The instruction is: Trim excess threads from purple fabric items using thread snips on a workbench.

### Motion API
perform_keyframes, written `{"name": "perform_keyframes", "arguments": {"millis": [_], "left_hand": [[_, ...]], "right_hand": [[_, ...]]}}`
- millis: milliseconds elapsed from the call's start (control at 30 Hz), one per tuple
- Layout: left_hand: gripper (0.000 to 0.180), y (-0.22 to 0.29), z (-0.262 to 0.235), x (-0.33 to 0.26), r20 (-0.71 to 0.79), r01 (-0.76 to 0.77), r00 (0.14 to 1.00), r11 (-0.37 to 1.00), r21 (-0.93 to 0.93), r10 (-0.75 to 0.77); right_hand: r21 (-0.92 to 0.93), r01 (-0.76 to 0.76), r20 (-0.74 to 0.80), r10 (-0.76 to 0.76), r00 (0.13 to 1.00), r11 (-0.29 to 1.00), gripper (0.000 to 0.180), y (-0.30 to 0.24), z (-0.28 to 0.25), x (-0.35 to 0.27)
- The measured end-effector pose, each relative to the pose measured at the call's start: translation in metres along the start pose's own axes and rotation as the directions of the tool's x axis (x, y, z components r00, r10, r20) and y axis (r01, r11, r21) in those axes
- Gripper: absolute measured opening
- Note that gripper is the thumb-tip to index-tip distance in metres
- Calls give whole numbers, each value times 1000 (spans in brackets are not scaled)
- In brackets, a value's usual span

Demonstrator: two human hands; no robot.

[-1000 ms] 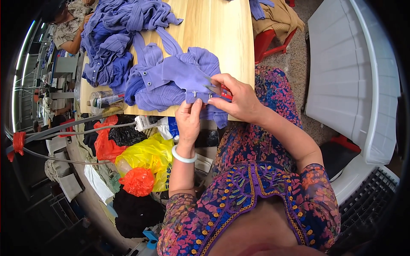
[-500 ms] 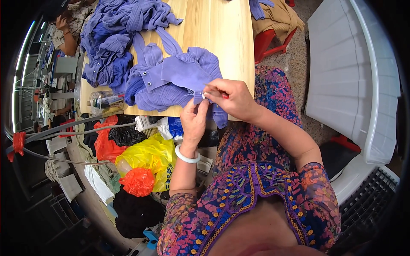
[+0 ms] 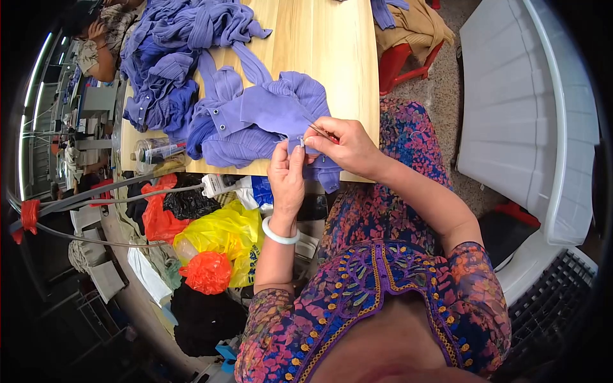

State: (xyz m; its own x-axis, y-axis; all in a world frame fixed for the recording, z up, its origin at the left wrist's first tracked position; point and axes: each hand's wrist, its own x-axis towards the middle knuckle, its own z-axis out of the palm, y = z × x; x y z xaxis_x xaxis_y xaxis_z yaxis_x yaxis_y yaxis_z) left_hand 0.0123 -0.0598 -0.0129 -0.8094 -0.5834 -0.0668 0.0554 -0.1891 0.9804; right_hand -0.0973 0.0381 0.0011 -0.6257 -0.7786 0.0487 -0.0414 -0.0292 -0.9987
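Observation:
A purple garment (image 3: 255, 121) lies bunched at the near edge of a wooden table (image 3: 332, 51). My left hand (image 3: 287, 172) pinches the garment's hem at the table edge; a white bangle (image 3: 279, 235) circles that wrist. My right hand (image 3: 341, 143) holds small metal snips (image 3: 317, 131) with the tips at the spot of cloth that the left fingers pinch. The two hands touch each other over the hem.
A heap of more purple garments (image 3: 172, 57) covers the table's far left. A clear plastic bottle (image 3: 153, 152) lies at the left edge. Yellow, red and black bags (image 3: 211, 236) sit below the table. A white plastic chair (image 3: 536, 115) stands right. Another person (image 3: 96, 38) sits far left.
My right hand has moved left and in toward my left hand, and the snips now meet the pinched hem. The left hand has shifted slightly right along the edge.

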Motion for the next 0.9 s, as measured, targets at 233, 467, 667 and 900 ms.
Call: {"name": "perform_keyframes", "arguments": {"millis": [233,467,667,900], "left_hand": [[11,-2,3,-1,-14,35,999,990,138,-33],[12,-2,-3,-1,-18,85,996,996,-7,-85],[13,2,-6,3,-9,117,993,988,-98,-118],[13,5,-5,1,25,94,995,990,-108,-92]], "right_hand": [[-22,24,-4,-24,1000,999,15,-15,-9,13],[-295,112,-36,-128,991,949,39,-10,-20,5],[-434,230,79,-217,973,871,34,5,-30,-7],[-508,410,153,-389,909,758,28,6,-32,-5]]}}
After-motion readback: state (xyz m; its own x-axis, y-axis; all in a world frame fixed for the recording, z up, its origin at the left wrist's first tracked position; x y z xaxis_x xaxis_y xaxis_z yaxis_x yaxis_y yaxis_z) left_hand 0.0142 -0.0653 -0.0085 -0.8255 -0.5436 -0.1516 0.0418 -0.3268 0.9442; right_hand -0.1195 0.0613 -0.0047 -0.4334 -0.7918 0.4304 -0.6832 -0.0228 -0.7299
